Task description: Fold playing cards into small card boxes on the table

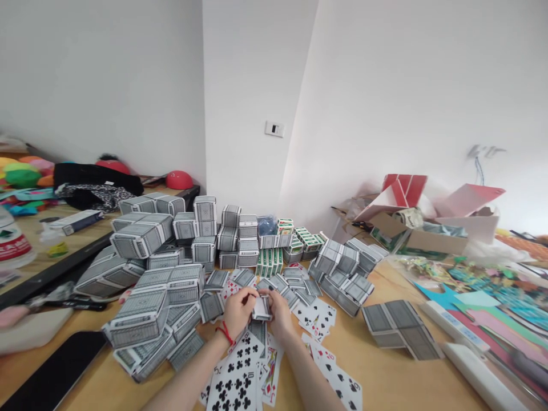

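Observation:
A small open box folded from playing cards (261,309), white on the inside, is held at the middle of the table between my two hands. My left hand (239,311), with a red cord at the wrist, pinches its left side. My right hand (279,313) has its fingers closed round the right side. Loose playing cards (233,379) lie face up under my forearms, clubs and a jack among them. More face-up cards (317,315) are to the right of my right hand. Small folded card pieces (213,307) are scattered just beyond and left of my hands.
Grey-backed folded card blocks (141,308) are stacked high on the left and along the back. Green-and-white card blocks (269,261) stand at the back. Another card block (400,328) sits right. A black phone-like slab (53,371) lies front left; cardboard boxes (440,238) stand back right.

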{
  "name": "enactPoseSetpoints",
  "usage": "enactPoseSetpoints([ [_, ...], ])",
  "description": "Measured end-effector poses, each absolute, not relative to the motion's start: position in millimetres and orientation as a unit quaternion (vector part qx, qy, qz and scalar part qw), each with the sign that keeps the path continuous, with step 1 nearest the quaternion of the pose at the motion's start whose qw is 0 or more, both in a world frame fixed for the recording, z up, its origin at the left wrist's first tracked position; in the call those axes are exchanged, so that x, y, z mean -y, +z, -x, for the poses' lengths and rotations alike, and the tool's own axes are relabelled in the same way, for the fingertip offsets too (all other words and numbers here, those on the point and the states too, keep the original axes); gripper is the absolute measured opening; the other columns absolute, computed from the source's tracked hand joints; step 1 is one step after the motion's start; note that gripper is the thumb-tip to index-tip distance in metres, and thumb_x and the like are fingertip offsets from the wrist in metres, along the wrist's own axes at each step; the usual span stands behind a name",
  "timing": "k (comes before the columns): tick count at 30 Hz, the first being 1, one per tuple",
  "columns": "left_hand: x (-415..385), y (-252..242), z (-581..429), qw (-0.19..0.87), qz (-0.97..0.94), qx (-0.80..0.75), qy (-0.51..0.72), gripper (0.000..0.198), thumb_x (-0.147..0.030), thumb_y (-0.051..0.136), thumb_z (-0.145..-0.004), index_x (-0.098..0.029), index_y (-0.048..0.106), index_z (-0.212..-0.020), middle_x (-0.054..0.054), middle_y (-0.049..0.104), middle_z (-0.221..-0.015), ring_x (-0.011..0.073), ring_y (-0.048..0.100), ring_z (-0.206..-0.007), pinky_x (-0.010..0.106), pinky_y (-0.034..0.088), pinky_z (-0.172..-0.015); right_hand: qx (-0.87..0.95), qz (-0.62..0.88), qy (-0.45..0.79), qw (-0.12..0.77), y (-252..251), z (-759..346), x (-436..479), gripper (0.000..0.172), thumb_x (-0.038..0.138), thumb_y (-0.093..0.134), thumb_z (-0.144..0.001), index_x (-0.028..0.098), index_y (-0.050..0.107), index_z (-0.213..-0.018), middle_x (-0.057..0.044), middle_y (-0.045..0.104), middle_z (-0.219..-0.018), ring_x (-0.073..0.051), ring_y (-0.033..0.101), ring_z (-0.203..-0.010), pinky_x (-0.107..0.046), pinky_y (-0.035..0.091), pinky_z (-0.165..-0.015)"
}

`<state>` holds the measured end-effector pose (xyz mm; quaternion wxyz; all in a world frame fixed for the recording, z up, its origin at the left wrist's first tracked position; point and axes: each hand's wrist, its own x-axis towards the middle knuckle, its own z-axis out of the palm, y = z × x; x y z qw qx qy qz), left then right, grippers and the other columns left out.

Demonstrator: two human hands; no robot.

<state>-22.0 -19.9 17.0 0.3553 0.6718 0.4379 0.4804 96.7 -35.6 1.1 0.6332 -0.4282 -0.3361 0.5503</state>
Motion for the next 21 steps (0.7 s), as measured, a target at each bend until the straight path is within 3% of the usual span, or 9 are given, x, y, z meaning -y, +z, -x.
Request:
enactPoseSetpoints([
  [4,23.9,22.9,25.3,0.313,-0.718,-0.412,0.466,0.019,-0.022,0.043,-0.072,-0.021,0.062,-0.069,0.001,0.065,-0.07,0.0161,0.058,-0.066,0.026,0.043,-0.065,0.362,0.425,0.585,0.588,-4.5,-99.3,32.9,0.025,0.041,0.065,-0.064,0.018,0.056,-0.062,0.007,0.04,-0.046,-0.007,0.029,-0.04,-0.021,0.021,-0.041],
  [7,23.9,21.5,24.4,0.315,-0.727,-0.403,0.458,0.02,-0.022,0.041,-0.074,-0.021,0.061,-0.076,0.002,0.066,-0.079,0.0168,0.059,-0.076,0.027,0.043,-0.072,0.387,0.446,0.521,0.616,-7.4,-101.0,31.9,0.027,0.042,0.066,-0.064,0.018,0.053,-0.061,0.008,0.039,-0.047,-0.007,0.028,-0.042,-0.021,0.021,-0.042],
  [12,19.6,15.5,22.3,0.323,-0.713,-0.439,0.441,0.022,-0.028,0.05,-0.071,-0.02,0.054,-0.091,0.0,0.06,-0.073,0.0151,0.054,-0.061,0.026,0.041,-0.06,0.43,0.488,0.395,0.648,-5.8,-97.7,33.9,0.021,0.039,0.06,-0.069,0.019,0.055,-0.062,0.004,0.046,-0.053,-0.011,0.035,-0.049,-0.023,0.028,-0.048],
  [17,16.5,14.9,19.9,0.349,-0.718,-0.426,0.426,0.02,-0.038,0.045,-0.077,-0.02,0.052,-0.07,-0.003,0.049,-0.058,0.0141,0.047,-0.055,0.025,0.034,-0.054,0.456,0.494,0.382,0.635,0.1,-95.9,37.1,0.022,0.039,0.058,-0.071,0.019,0.057,-0.063,0.002,0.049,-0.057,-0.012,0.04,-0.055,-0.023,0.032,-0.052],
  [21,14.7,12.9,17.8,0.407,-0.68,-0.41,0.451,0.022,-0.036,0.046,-0.075,-0.019,0.046,-0.06,-0.005,0.04,-0.052,0.0118,0.039,-0.051,0.023,0.03,-0.051,0.422,0.462,0.463,0.627,0.0,-98.7,36.3,0.024,0.04,0.062,-0.068,0.018,0.056,-0.063,0.004,0.044,-0.053,-0.01,0.034,-0.048,-0.021,0.027,-0.047],
])
